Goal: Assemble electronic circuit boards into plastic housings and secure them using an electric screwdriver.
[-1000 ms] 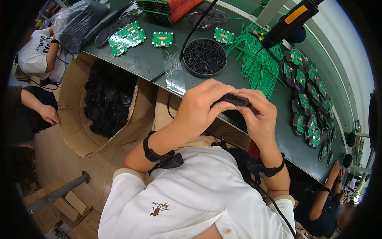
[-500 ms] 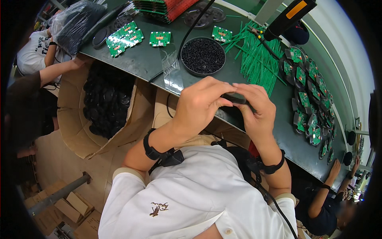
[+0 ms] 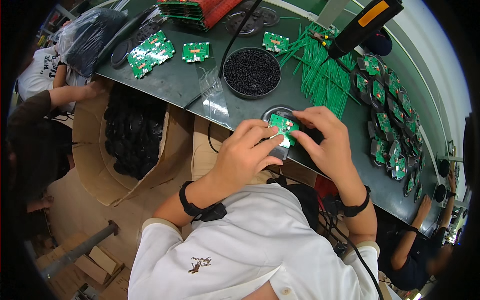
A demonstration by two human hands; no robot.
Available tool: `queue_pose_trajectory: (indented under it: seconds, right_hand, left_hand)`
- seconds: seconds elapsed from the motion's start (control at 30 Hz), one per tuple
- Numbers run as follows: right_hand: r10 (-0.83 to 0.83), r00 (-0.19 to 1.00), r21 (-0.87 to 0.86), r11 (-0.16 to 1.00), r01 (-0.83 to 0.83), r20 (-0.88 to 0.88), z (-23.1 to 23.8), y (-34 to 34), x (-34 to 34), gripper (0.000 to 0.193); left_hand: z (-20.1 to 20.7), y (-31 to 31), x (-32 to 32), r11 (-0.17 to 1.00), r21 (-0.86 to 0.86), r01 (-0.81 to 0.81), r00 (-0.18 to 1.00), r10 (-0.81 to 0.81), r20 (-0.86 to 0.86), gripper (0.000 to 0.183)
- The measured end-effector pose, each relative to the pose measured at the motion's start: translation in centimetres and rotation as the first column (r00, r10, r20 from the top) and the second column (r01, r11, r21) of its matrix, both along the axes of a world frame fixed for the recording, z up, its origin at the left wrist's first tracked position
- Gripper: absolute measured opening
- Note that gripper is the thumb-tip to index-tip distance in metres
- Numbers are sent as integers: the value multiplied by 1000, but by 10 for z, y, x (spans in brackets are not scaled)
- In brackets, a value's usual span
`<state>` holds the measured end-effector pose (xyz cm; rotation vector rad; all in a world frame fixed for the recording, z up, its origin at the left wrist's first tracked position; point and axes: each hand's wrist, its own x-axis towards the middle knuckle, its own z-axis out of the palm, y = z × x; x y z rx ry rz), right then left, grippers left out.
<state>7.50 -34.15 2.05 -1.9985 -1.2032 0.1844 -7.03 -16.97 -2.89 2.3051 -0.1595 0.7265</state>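
Circuit board: The green circuit board (image 3: 284, 125) was at the centre of the frame, component side visible, between the two hands at the near edge of the counter (image 3: 175, 82).
Black case: A black case (image 3: 281, 152) showed below the board's lower edge; whether the two were fastened could not be told.
Left hand: The left hand (image 3: 245, 152) had its grip on the board, fingertips on the face and thumb near the lower edge.
Right hand: The right hand (image 3: 327, 142) was at the board's right side, thumb and forefinger slightly parted; whether its grip bore on the board could not be told.
Bowl: A round black bowl (image 3: 236, 90), filled with small black pieces (image 3: 251, 71), stood above centre.
Green strips: A loose pile of green strips (image 3: 325, 75) lay right of the bowl, with pliers (image 3: 318, 37) at its upper end.
Loose boards: One single board (image 3: 195, 52) and one joined panel (image 3: 150, 55) lay at upper left; a second single board (image 3: 276, 42) lay just beyond the bowl.
Assembled units: Black cases bearing green boards (image 3: 379, 92) were clustered at the right of the frame.
Carton: A carton (image 3: 87, 165) at left held black parts (image 3: 132, 135).
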Motion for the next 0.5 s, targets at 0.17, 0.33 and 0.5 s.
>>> queue_pose_trajectory:
  seconds: [0.17, 0.33, 0.5]
  right_hand:
    - [-44, 993, -45, 998, 49, 111, -9, 9, -3, 33]
    - [-58, 992, -77, 995, 67, 112, -8, 7, -5, 31]
    - [-60, 996, -94, 993, 67, 68, -8, 8, -3, 31]
  left_hand:
    - [1, -2, 2, 1000, 1, -15, 1000, 15, -4, 55]
    - [-2, -4, 1, 1000, -19, -16, 1000, 16, -7, 57]
    - [1, -4, 0, 1000, -12, -19, 1000, 19, -21, 56]
